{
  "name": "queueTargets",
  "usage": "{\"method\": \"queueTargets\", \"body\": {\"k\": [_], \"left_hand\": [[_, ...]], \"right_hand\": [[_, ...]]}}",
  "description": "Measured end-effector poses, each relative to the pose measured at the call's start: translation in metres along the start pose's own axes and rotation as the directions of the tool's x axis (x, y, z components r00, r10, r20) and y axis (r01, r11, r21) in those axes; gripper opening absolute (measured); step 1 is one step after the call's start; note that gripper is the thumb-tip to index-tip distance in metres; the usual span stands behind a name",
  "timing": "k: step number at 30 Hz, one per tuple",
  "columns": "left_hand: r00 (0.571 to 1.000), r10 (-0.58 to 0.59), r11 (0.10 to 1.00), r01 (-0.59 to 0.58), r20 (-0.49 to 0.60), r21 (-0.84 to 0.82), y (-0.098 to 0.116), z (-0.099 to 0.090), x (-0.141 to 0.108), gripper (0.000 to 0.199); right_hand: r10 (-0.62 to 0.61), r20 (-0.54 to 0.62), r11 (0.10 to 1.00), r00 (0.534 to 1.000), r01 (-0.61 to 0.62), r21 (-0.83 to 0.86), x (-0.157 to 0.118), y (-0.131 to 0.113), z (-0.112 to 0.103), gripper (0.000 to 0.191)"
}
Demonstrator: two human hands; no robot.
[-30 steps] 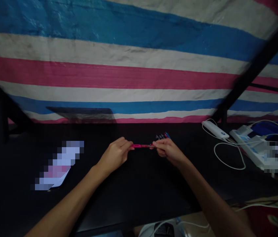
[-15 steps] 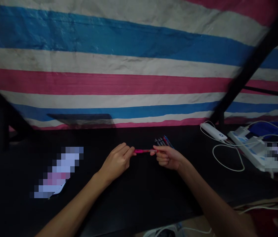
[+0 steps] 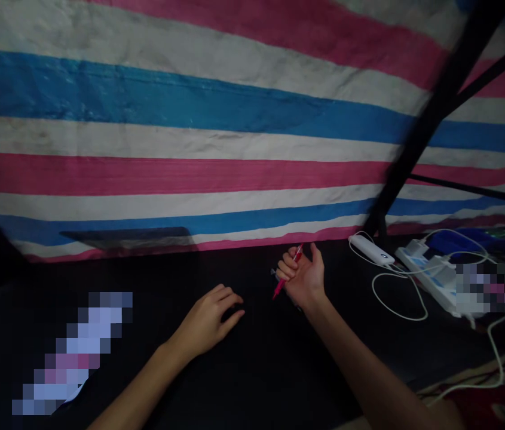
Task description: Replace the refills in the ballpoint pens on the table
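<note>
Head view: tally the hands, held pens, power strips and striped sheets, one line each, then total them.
Left hand and right hand: 2
Pink pen, held: 1
White power strip: 1
Striped sheet: 1
Total: 5

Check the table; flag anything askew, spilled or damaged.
Only the white cable looks untidy: it lies in a loose loop on the black table, beside the power strip. Nothing visibly spilled or broken; the pink pen in the right hand is partly covered, and pixelated patches can't be judged.
</note>
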State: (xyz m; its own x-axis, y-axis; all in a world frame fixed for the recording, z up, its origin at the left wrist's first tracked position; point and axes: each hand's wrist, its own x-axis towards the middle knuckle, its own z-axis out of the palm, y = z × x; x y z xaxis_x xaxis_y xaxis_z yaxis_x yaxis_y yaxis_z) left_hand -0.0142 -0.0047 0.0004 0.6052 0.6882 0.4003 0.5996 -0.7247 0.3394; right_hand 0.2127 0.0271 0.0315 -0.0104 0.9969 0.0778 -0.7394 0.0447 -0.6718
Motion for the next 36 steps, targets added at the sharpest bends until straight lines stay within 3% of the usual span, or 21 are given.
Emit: {"method": "queueTargets", "body": {"k": [4,9,14,19,22,28,32,36], "left_hand": [[0.998,-0.068,0.997,0.068,0.020,-0.033,-0.007,-0.002,0.000,0.017],[0.994,-0.111,0.990,0.112,0.020,-0.080,-0.007,-0.002,-0.001,0.019],[0.992,-0.122,0.988,0.124,0.021,-0.089,-0.007,0.000,-0.001,0.018],[0.993,-0.119,0.989,0.119,0.007,-0.083,-0.009,0.001,-0.001,0.018],[0.992,-0.123,0.989,0.124,0.024,-0.082,-0.009,0.002,0.000,0.018],[0.990,-0.139,0.987,0.140,0.025,-0.078,-0.008,0.002,0.001,0.019],[0.991,-0.134,0.988,0.135,0.022,-0.076,-0.009,0.000,0.001,0.021],[0.987,-0.156,0.985,0.158,0.037,-0.071,-0.010,0.000,0.001,0.021]], "right_hand": [[0.090,0.092,0.996,0.992,-0.092,0.021,0.012,-0.006,0.017,0.049],[0.156,0.084,0.986,0.984,-0.160,0.043,0.020,-0.005,0.041,0.043],[0.182,0.069,0.982,0.981,-0.185,0.048,0.017,-0.003,0.051,0.049],[0.191,-0.032,0.981,0.981,-0.192,-0.022,0.009,0.000,0.053,0.041],[0.178,0.005,0.984,0.984,-0.177,-0.026,0.004,0.002,0.050,0.046],[0.336,0.051,0.941,0.940,-0.338,0.024,0.005,0.008,0.034,0.046],[0.330,0.038,0.942,0.943,-0.331,0.045,0.003,0.007,0.032,0.038],[0.324,0.056,0.944,0.944,-0.327,0.048,-0.001,0.006,0.034,0.043]]}}
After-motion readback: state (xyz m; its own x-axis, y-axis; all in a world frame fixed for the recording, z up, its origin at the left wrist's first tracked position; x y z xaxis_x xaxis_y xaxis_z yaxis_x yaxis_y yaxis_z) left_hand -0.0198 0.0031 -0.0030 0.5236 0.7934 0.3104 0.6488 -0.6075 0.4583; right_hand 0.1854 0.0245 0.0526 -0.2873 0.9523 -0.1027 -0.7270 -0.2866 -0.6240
